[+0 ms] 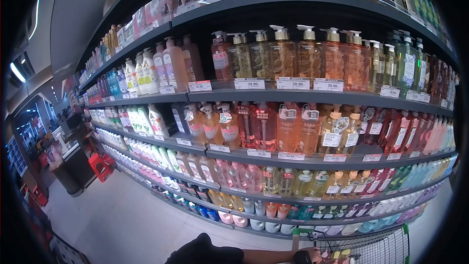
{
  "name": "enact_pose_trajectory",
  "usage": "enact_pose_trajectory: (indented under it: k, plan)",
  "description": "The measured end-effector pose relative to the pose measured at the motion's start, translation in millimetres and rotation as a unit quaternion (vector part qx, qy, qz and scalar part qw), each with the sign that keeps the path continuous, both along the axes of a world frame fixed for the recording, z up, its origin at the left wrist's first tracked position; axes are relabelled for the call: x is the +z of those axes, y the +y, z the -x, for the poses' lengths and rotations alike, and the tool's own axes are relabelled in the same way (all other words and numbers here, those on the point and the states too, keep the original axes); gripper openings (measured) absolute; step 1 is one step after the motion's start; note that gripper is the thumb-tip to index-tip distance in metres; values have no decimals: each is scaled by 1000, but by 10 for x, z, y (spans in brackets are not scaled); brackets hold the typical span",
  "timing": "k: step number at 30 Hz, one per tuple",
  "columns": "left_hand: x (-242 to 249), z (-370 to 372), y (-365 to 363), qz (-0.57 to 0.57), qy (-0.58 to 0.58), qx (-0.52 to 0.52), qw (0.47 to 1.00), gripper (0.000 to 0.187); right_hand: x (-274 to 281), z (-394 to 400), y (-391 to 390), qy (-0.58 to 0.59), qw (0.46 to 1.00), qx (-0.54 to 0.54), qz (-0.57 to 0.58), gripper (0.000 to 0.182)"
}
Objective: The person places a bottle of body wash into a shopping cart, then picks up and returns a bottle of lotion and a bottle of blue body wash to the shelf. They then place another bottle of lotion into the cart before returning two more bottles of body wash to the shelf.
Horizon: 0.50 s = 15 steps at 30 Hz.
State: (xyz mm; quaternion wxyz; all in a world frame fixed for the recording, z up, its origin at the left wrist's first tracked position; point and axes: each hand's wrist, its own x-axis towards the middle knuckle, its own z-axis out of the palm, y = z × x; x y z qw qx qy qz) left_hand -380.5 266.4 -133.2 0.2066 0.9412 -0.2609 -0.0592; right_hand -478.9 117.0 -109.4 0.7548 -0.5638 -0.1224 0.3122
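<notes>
A forearm in a short black sleeve, with a dark band on the wrist, reaches in from the bottom edge; it looks like my left arm. At its end, my left hand (pixel 315 254) is closed at the near left side of a wire shopping cart (pixel 386 244) with green corners. The frame edge cuts off part of the hand, and the fingers show only in part. Beside the hand is a patch of pink, red and yellow (pixel 342 255) that I cannot make out. My right hand is out of view.
Beyond the cart runs a long dark shelf unit (pixel 273 97) with rows of pump bottles (pixel 279 54) and price tags (pixel 293 84). Pale floor (pixel 132 215) stretches to the left. A red stool (pixel 101 166) stands by a dark counter (pixel 73 168) at the far left.
</notes>
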Motion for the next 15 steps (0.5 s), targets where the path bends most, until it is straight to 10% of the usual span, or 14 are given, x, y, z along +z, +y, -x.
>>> enact_pose_trajectory:
  k: [15]
  plan:
    - [126, 733, 1189, 73, -16, -62, 995, 41, 492, 679, 1231, 73, 991, -66, 87, 33]
